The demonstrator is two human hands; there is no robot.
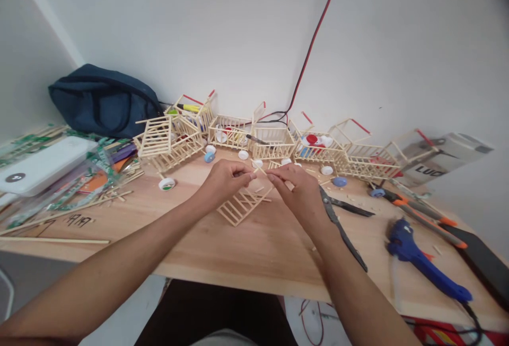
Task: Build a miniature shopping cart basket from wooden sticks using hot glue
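Observation:
My left hand [231,176] is closed in a pinch at the middle of the table. Close to its right, my right hand [294,184] is closed too, its fingertips pinching. Between the fingertips shows a short, thin wooden stick [260,168], apparently held from both sides. Just beneath my hands is a small slatted panel of wooden sticks [239,207], partly covered by them. Whether the panel touches my fingers is hard to make out. Behind stand several little stick-built carts, one of them a cart with a red handle [274,143].
A blue hot glue gun [421,261], orange-handled pliers [421,213] and dark scissors [338,219] lie at the right. Bottle caps [167,183] and stick scraps are scattered about. At the left are a white power bank [47,165], loose sticks [55,240] and a blue bag [105,102].

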